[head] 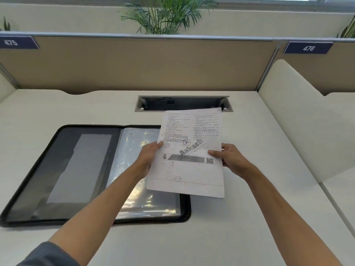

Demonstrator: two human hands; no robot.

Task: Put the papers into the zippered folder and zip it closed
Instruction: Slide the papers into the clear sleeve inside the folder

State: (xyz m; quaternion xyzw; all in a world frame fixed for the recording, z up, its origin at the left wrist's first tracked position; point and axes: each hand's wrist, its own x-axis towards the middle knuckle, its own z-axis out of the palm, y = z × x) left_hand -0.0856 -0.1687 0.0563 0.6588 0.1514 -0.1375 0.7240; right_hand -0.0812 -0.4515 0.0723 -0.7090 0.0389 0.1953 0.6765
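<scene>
A black zippered folder (63,169) lies open flat on the white desk, left of centre. Its left half shows a grey inner pocket; its right half holds shiny clear plastic sleeves (132,150). I hold printed white papers (192,169) in the air over the folder's right edge, tilted slightly. My left hand (148,160) grips the papers' left edge and my right hand (230,158) grips their right edge. The papers hide the folder's far right corner.
The white desk (211,237) has a recessed cable slot (182,103) just behind the papers. Tan partition panels (134,64) close off the back, with labels 475 and 476. A cream side divider (297,121) stands on the right. A palm plant (165,14) is behind the partition.
</scene>
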